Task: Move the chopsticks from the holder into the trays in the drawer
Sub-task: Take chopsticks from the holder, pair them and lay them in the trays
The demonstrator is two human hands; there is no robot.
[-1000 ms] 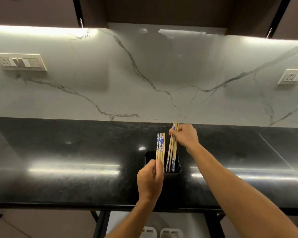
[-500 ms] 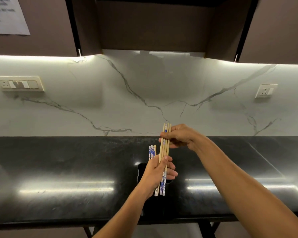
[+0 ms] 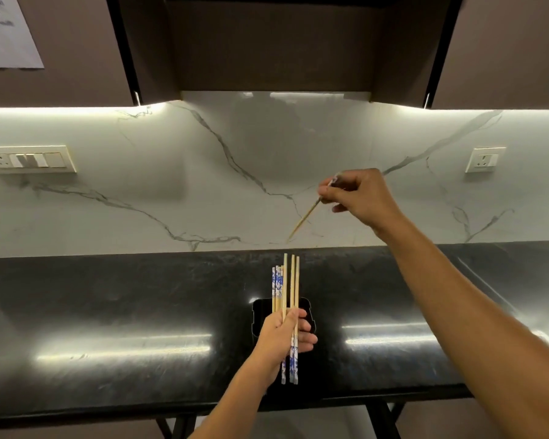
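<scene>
My left hand (image 3: pixel 281 339) grips a bundle of several wooden chopsticks (image 3: pixel 291 286) with blue-and-white patterned ends, held upright over the black holder (image 3: pixel 259 312) on the counter. Some patterned ends point up, others point down below my fist. My right hand (image 3: pixel 358 196) is raised higher, in front of the marble backsplash, and pinches a single chopstick (image 3: pixel 305 218) that slants down to the left. The holder is mostly hidden behind my left hand; I cannot tell whether any chopsticks are left in it. The drawer and its trays are out of view.
A glossy black countertop (image 3: pixel 140 312) runs across the view, its front edge near the bottom. A white marble backsplash (image 3: pixel 203 185) carries a switch plate (image 3: pixel 32 160) at left and a socket (image 3: pixel 485 160) at right. Dark cabinets (image 3: pixel 267 42) hang overhead.
My right hand passed most of its chopsticks to my left hand, then rose up and to the right with a single one. The view has tilted upward, away from the drawer.
</scene>
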